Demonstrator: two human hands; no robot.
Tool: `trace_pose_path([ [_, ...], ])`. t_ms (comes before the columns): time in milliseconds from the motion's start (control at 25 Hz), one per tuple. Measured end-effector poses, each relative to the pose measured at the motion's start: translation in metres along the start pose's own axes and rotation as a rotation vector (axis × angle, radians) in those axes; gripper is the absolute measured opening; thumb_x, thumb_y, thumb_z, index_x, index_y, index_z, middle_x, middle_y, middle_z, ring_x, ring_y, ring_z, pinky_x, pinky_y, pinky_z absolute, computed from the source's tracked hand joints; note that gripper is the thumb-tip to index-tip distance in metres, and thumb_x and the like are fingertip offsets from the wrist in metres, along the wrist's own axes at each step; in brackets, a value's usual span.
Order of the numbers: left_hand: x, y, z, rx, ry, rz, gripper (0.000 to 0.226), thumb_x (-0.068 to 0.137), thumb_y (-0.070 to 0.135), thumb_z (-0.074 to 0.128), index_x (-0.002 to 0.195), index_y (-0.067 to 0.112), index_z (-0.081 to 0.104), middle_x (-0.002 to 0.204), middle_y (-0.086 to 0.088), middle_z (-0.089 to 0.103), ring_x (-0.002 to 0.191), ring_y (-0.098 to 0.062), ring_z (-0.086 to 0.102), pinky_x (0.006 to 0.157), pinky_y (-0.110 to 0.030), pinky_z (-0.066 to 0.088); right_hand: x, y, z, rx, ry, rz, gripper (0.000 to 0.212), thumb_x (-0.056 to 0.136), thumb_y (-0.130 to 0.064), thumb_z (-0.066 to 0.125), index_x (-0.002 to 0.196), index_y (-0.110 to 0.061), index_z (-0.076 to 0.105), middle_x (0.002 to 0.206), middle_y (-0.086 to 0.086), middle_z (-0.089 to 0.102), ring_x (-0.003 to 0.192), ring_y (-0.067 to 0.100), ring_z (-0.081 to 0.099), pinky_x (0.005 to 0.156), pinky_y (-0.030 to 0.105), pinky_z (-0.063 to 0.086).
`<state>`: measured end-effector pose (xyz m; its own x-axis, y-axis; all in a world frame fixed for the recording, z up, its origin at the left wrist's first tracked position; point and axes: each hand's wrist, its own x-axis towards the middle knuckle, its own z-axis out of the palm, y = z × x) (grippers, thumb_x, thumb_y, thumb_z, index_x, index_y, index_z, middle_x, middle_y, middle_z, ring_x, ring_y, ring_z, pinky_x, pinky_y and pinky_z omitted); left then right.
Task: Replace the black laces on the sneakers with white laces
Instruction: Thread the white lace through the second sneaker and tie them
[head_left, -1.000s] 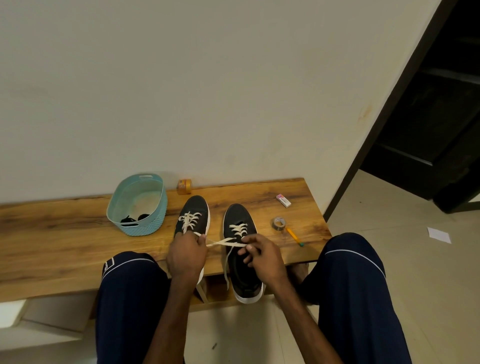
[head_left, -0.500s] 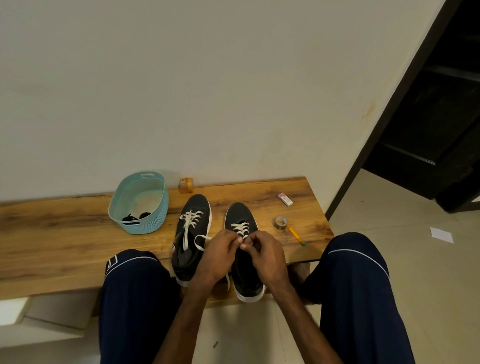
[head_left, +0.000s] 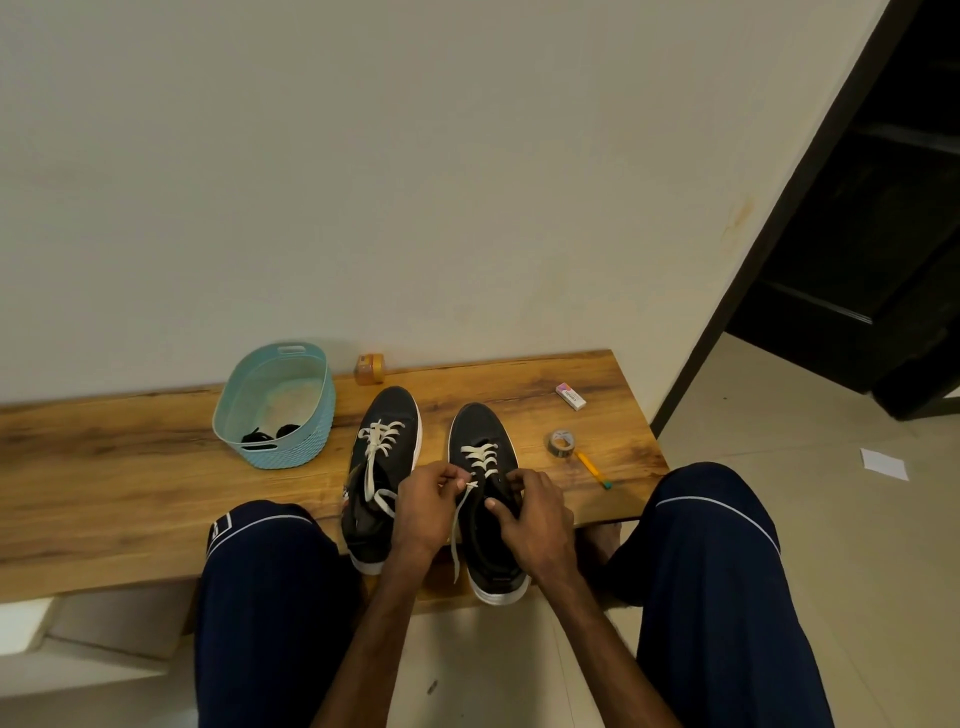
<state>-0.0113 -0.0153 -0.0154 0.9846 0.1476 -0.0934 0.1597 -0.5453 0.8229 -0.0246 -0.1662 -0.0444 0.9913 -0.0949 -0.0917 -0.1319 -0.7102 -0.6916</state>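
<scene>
Wood, warm and brown, makes the long bench (head_left: 130, 493). On it stand a teal basket (head_left: 311, 415) and two dark sneakers side by side, toes toward the wall. The left sneaker (head_left: 395, 415) carries white lacing already, its ends lying loose. The right sneaker (head_left: 480, 426) has white crossings over the lower eyelets only. So I judge the work is near its end, at the upper eyelets of this second shoe.

Both hands are close together above its opening. The right hand (head_left: 535, 514) curls on the eyelet edge, thumb inside the opening; whether it hides a lace end too, I cannot tell. The left hand (head_left: 426, 509) pinches the white lace (head_left: 456, 525) near its tip, and the rest hangs past the bench edge. Next, I think, the tip must find the following small hole. The black laces (head_left: 267, 435) lie in the basket.
</scene>
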Motion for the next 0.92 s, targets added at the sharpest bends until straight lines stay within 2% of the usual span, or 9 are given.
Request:
trace_pose_path([
  [160, 0.000, 0.004, 0.010, -0.013, 0.022, 0.004, 0.009, 0.090, 0.012, 0.069, 0.094, 0.019, 0.074, 0.089, 0.009, 0.071, 0.087, -0.002, 0.065, 0.080, -0.021, 0.053, 0.004, 0.000, 0.007, -0.160, 0.052, -0.047, 0.024, 0.100, -0.040, 0.051, 0.121, -0.028, 0.054, 0.121, -0.009, 0.056, 0.116, 0.013, 0.052, 0.106, 0.043, 0.034],
  [240, 0.000, 0.005, 0.017, 0.038, 0.040, 0.031, 0.008, 0.089, 0.015, 0.071, 0.095, 0.020, 0.074, 0.092, 0.009, 0.072, 0.089, -0.003, 0.065, 0.082, -0.020, 0.052, 0.006, 0.000, 0.010, -0.234, 0.041, -0.056, 0.020, 0.104, -0.034, 0.042, 0.120, -0.029, 0.053, 0.120, -0.010, 0.057, 0.116, 0.012, 0.053, 0.109, 0.047, 0.027],
  [320, 0.001, 0.006, 0.025, 0.106, 0.056, 0.060, 0.008, 0.090, 0.015, 0.070, 0.096, 0.019, 0.073, 0.097, 0.008, 0.072, 0.092, -0.005, 0.065, 0.082, -0.017, 0.048, 0.008, 0.003, 0.014, -0.191, 0.045, -0.041, 0.021, 0.105, -0.029, 0.037, 0.118, -0.029, 0.054, 0.118, -0.010, 0.059, 0.115, 0.011, 0.053, 0.111, 0.049, 0.023],
  [440, 0.002, 0.006, 0.035, 0.207, 0.075, 0.082, 0.009, 0.091, 0.013, 0.066, 0.097, 0.018, 0.070, 0.103, 0.003, 0.068, 0.096, -0.011, 0.063, 0.082, -0.016, 0.042, 0.014, 0.006, 0.016, -0.027, 0.062, 0.025, 0.021, 0.105, -0.026, 0.038, 0.115, -0.027, 0.057, 0.115, -0.009, 0.060, 0.112, 0.011, 0.054, 0.111, 0.052, 0.025],
  [520, 0.002, 0.007, 0.041, 0.242, 0.080, 0.095, 0.010, 0.092, 0.014, 0.064, 0.099, 0.019, 0.069, 0.105, 0.002, 0.066, 0.096, -0.013, 0.063, 0.085, -0.021, 0.046, 0.015, 0.008, 0.019, 0.022, 0.070, 0.046, 0.021, 0.104, -0.026, 0.040, 0.113, -0.027, 0.058, 0.114, -0.009, 0.060, 0.110, 0.012, 0.055, 0.110, 0.052, 0.027],
  [640, 0.001, 0.008, 0.048, 0.354, 0.116, 0.097, 0.014, 0.093, 0.024, 0.060, 0.104, 0.024, 0.068, 0.108, 0.005, 0.065, 0.099, -0.013, 0.062, 0.085, -0.029, 0.050, 0.016, 0.011, 0.021, 0.058, 0.066, 0.049, 0.019, 0.104, -0.026, 0.041, 0.112, -0.027, 0.059, 0.112, -0.011, 0.060, 0.108, 0.011, 0.054, 0.109, 0.052, 0.028],
  [920, 0.001, 0.007, 0.055, 0.403, 0.171, 0.069, 0.017, 0.095, 0.031, 0.055, 0.105, 0.025, 0.067, 0.106, 0.007, 0.064, 0.100, -0.011, 0.059, 0.082, -0.028, 0.047, 0.016, 0.014, 0.022, 0.076, 0.048, 0.038, 0.017, 0.104, -0.027, 0.043, 0.111, -0.026, 0.059, 0.110, -0.011, 0.058, 0.106, 0.010, 0.053, 0.105, 0.045, 0.029],
])
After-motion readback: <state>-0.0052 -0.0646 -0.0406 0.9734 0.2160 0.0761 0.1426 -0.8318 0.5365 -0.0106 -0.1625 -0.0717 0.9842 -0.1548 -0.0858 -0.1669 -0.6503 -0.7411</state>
